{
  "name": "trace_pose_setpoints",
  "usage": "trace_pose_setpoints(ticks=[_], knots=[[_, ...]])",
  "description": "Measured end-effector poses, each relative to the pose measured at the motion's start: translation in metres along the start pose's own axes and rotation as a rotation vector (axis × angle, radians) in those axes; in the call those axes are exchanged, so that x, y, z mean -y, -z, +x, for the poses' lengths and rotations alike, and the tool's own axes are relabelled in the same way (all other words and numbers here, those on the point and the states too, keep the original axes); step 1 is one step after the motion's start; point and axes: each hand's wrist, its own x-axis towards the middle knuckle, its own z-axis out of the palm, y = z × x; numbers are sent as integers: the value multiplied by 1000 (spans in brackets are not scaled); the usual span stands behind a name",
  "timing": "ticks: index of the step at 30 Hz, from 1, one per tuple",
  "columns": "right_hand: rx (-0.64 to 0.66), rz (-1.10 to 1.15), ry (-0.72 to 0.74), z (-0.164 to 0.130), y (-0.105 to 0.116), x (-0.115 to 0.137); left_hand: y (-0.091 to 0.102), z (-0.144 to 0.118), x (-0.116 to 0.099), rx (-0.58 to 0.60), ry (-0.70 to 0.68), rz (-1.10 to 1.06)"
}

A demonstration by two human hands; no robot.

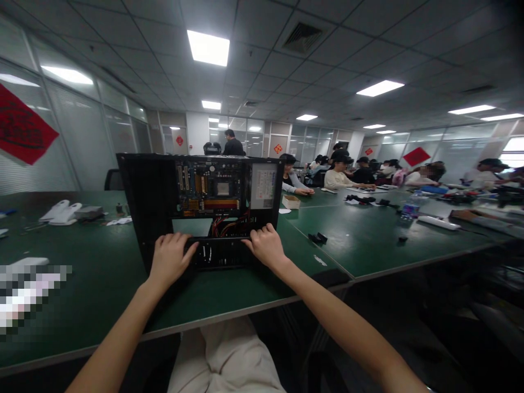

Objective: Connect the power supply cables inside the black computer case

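Note:
An open black computer case (149, 202) stands on the green table in front of me. Inside it show a motherboard (192, 188), a power supply (263, 186) with a label, and a bundle of red and dark cables (229, 224). My left hand (171, 254) is closed over the near edge of the case, on the left, thumb toward the middle. Further right along the same edge, my right hand (266, 245) grips it too, fingers over the top. What lies under my fingers is hidden.
White objects (61, 212) and a grey block (89, 213) lie left on the green table (229, 297). A small box (290, 202), black pieces (318, 238) and a white power strip (439, 222) lie to the right. Several people sit beyond; a person's forearm (487, 220) rests far right.

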Motion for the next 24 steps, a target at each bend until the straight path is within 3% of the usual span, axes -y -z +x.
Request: trace_pose_setpoints(ticks=[10, 24], knots=[[8, 10, 89, -3, 11, 7, -8, 14, -36, 58, 220, -140], [80, -61, 180, 21, 33, 78, -43, 52, 32, 200, 221, -150]])
